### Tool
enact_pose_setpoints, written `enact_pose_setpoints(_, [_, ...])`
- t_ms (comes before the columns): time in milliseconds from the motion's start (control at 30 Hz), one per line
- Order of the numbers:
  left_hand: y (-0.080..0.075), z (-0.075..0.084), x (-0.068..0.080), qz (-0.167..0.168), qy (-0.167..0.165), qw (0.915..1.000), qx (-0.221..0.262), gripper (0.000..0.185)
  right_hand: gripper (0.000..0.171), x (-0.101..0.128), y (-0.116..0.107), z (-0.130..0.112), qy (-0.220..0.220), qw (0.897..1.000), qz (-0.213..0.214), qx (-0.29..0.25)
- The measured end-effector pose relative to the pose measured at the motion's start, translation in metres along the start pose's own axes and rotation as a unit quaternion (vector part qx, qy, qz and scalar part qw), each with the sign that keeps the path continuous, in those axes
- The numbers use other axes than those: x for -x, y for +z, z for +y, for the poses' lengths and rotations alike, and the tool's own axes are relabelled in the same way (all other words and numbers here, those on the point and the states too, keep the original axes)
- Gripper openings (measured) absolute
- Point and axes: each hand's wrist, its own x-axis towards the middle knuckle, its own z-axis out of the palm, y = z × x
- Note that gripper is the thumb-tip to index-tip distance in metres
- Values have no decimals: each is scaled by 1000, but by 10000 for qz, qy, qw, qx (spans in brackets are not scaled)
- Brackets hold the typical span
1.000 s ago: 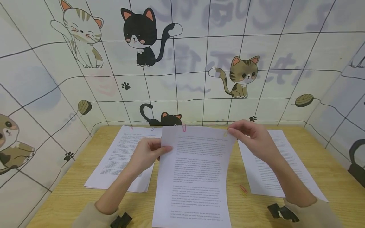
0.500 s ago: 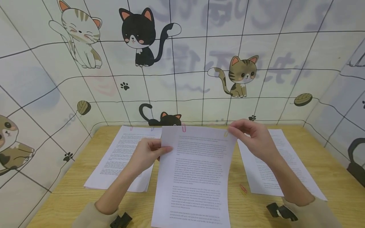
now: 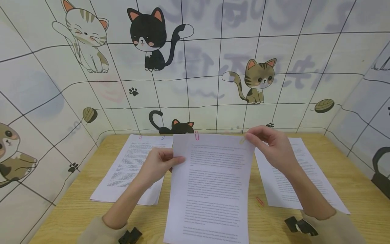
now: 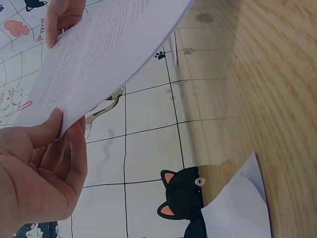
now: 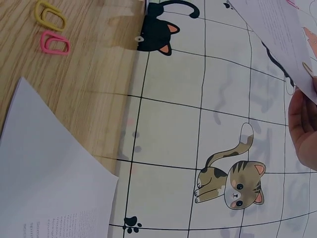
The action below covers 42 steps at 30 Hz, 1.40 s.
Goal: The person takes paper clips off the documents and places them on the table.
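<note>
A printed paper sheaf [image 3: 213, 189] is held upright above the table, facing the head camera. My left hand [image 3: 159, 164] pinches its left edge between thumb and fingers, which the left wrist view shows closely. At the upper right corner, my right hand [image 3: 272, 147] grips the paper beside a yellow paper clip [image 3: 242, 140]. A pink paper clip [image 3: 196, 136] sits on the top edge, left of the middle. In the right wrist view, only part of the right hand [image 5: 304, 126] shows at the right border.
A printed stack [image 3: 131, 169] with two clips on its top edge lies at the left. More printed paper [image 3: 297, 176] lies at the right, partly behind the right forearm. A loose pink clip [image 5: 54, 43] and yellow clip [image 5: 49, 16] lie on the wooden table [image 3: 70, 220]. A cat-patterned wall covering [image 3: 201, 91] stands behind.
Both hands keep their hold on the paper. The lower part of the paper has swung slightly right, and the right hand has risen a little.
</note>
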Motion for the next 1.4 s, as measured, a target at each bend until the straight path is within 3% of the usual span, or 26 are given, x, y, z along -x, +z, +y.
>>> enact_pose_setpoints(467, [-5, -1, 1, 34, -190, 9998, 9, 24, 13, -2, -14, 3, 395, 9964, 604, -436])
enact_pose_setpoints(933, [-9, -2, -1, 30, -231, 9996, 129, 24, 11, -3, -24, 4, 270, 9894, 524, -1327])
enact_pose_setpoints(1033, [-10, -2, -2, 14, -206, 9996, 186, 25, 11, -2, -26, 5, 293, 9905, 435, -1267])
enact_pose_setpoints(1167, [-11, -2, -1, 10, -202, 9996, 213, 25, 12, 0, -26, 7, 427, 9969, 223, -622])
enact_pose_setpoints(1400, [-13, -2, -1, 26, -309, 9993, 216, 25, 9, 8, -28, 14, 522, 9982, -309, 28])
